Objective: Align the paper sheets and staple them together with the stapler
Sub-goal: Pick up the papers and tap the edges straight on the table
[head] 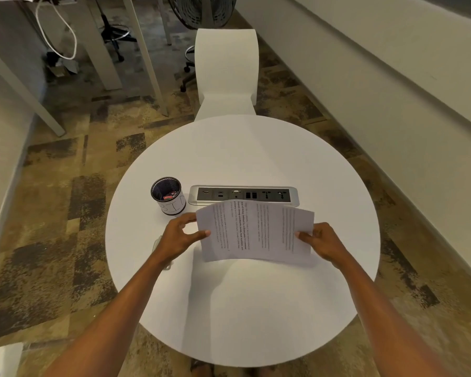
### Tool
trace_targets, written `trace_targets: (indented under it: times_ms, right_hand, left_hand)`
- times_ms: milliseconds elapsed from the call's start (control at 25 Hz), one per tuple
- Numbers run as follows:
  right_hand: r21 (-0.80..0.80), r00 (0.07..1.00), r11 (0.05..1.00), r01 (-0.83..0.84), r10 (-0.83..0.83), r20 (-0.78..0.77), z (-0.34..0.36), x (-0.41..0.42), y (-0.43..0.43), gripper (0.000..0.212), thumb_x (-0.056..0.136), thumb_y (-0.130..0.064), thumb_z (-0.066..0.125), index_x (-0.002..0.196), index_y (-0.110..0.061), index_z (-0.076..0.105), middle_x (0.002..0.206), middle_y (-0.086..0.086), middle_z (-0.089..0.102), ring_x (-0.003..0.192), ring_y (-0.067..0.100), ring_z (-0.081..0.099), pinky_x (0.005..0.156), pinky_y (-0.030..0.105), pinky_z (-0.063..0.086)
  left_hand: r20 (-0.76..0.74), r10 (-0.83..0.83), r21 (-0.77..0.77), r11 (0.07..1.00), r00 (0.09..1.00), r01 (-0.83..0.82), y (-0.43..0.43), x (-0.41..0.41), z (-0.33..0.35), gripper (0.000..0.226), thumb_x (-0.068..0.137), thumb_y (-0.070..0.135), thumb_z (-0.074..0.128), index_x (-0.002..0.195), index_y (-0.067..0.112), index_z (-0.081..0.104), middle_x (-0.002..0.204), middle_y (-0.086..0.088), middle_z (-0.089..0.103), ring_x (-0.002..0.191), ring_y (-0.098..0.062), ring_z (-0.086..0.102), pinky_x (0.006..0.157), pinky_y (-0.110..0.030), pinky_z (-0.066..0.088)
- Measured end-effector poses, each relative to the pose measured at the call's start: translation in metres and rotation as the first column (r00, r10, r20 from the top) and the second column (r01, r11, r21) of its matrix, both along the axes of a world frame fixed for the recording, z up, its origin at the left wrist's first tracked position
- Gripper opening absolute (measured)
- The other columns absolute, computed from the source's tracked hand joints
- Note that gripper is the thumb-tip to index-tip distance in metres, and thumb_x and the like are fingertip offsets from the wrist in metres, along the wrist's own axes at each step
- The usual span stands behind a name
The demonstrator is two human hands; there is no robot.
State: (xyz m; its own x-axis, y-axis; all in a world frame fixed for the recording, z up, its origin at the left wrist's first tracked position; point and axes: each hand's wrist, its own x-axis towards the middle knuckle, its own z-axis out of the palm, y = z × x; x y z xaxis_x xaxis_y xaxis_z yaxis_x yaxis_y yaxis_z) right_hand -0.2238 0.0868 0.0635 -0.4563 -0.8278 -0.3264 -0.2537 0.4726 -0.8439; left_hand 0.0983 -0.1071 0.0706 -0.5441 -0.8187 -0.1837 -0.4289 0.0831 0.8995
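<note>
Round white tabletop (242,308) fills the near centre; a silver-framed power and data socket strip (244,195) is recessed in it, running left to right. A black mesh cup (168,195) with a white band stands just left of the strip. Far side: white moulded chair (226,72) pushed up to the tabletop edge. Beyond the chair, a dark floor fan (201,10), cut off by the top of the frame. Far left: pale desk legs (144,55), a looping white cable (57,36), and a wheeled office chair base (114,34). Floor is mottled brown and tan carpet (65,213). A long cream wall (392,77) runs along the right. Lighting is even and soft.
</note>
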Motion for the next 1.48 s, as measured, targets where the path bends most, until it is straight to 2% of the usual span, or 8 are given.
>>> trace_targets:
  times_ms: [200,320,480,600,840,960,1160,1480]
  right_hand:
    - [-0.094,0.976,0.992,-0.078,0.056,-0.212,0.063,-0.010,-0.019,0.024,0.090,-0.012,0.065,0.070,-0.003,0.073,0.070,0.014,0.070,0.062,0.013,0.059,0.060,0.029,0.044]
    - [-0.036,0.908,0.969,-0.245,0.216,-0.360,0.111,-0.008,-0.036,0.015,0.091,-0.014,0.064,0.095,-0.013,0.079,0.086,0.000,0.074,0.072,0.006,0.065,0.067,0.021,0.048]
    - [0.015,0.833,0.897,-0.441,0.416,-0.364,0.161,0.008,-0.054,0.017,0.093,-0.020,0.062,0.103,-0.022,0.076,0.093,-0.009,0.075,0.077,0.009,0.071,0.069,0.021,0.057]
    - [-0.014,0.833,0.878,-0.478,0.449,-0.323,0.179,0.011,-0.062,0.017,0.091,-0.023,0.065,0.104,-0.023,0.075,0.095,-0.008,0.076,0.079,0.013,0.074,0.070,0.024,0.060]
    - [-0.206,0.985,0.963,-0.172,0.174,-0.007,0.137,-0.016,-0.027,0.033,0.080,-0.031,0.076,0.113,-0.026,0.071,0.108,-0.013,0.075,0.098,0.010,0.071,0.086,0.029,0.059]
    - [-0.196,0.934,0.956,-0.217,0.262,0.243,0.091,0.012,-0.021,0.041,0.081,-0.016,0.077,0.121,-0.018,0.068,0.119,-0.006,0.072,0.108,0.013,0.069,0.088,0.024,0.057]
    - [-0.216,0.980,0.974,-0.061,0.100,0.174,0.059,0.044,-0.038,0.027,0.085,-0.018,0.073,0.111,-0.023,0.070,0.105,-0.010,0.076,0.094,0.012,0.073,0.071,0.020,0.057]
    - [-0.249,0.992,0.967,-0.047,0.075,0.104,0.052,0.023,-0.036,0.021,0.084,-0.019,0.074,0.098,-0.035,0.074,0.100,-0.013,0.076,0.089,0.009,0.073,0.071,0.024,0.060]
  left_hand:
    - [0.019,0.023,-0.152,0.988,1.000,-0.020,-0.014,-0.018,0.029,0.081,0.068,0.038,0.083,0.138,0.023,0.045,0.140,0.012,0.045,0.128,-0.003,0.041,0.107,-0.026,0.032]
    - [0.033,-0.169,-0.186,0.967,0.985,0.172,-0.009,-0.041,0.053,0.081,0.065,0.048,0.081,0.137,0.028,0.047,0.137,0.016,0.047,0.126,-0.001,0.042,0.104,-0.022,0.030]
    - [-0.041,-0.395,-0.110,0.915,0.918,0.389,0.005,-0.066,0.074,0.054,0.075,0.038,0.078,0.125,0.026,0.061,0.123,0.011,0.066,0.112,-0.001,0.061,0.096,-0.018,0.045]
    - [-0.174,-0.391,0.002,0.917,0.904,0.398,0.013,-0.072,0.077,0.025,0.087,0.024,0.068,0.112,0.022,0.068,0.110,0.001,0.073,0.097,-0.014,0.070,0.084,-0.032,0.058]
    - [-0.319,-0.120,0.124,0.978,0.940,0.166,0.015,-0.066,0.063,0.023,0.089,0.024,0.063,0.110,0.016,0.071,0.105,-0.003,0.075,0.090,-0.024,0.072,0.080,-0.043,0.059]
    - [-0.343,-0.019,0.189,0.978,0.939,0.089,0.017,-0.064,0.051,0.029,0.087,0.030,0.064,0.112,0.017,0.069,0.105,-0.004,0.075,0.092,-0.028,0.071,0.081,-0.048,0.059]
    - [-0.306,-0.060,0.179,0.977,0.950,0.120,0.013,-0.059,0.038,0.027,0.083,0.024,0.072,0.109,0.020,0.069,0.105,0.003,0.076,0.095,-0.022,0.072,0.082,-0.043,0.061]
    - [-0.243,-0.107,0.094,0.987,0.964,0.133,0.008,-0.059,0.029,0.023,0.082,0.028,0.073,0.105,0.030,0.074,0.108,0.014,0.074,0.098,-0.008,0.069,0.086,-0.030,0.056]
